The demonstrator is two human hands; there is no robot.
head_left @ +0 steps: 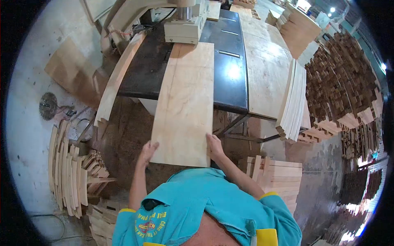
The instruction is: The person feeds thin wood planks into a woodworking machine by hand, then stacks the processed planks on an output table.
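Note:
A wide, pale wooden board (pixel 184 102) lies lengthwise in front of me, its far end on the black machine table (pixel 230 74) at the light-coloured machine head (pixel 182 32). The near end sticks out past the table's edge, close to my chest. My left hand (pixel 147 153) grips the board's left edge near its corner, thumb on top. On the opposite edge, a little farther forward, my right hand (pixel 214 146) holds the board with its thumb on top. The fingers under the board are hidden.
A long wooden strip (pixel 119 78) leans at the table's left. Stacked strips (pixel 292 102) lie on the plywood surface (pixel 266 69) at the right. Wood piles stand at lower left (pixel 69 172), lower right (pixel 281 176) and far right (pixel 344 78). A saw blade (pixel 48 106) is by the left wall.

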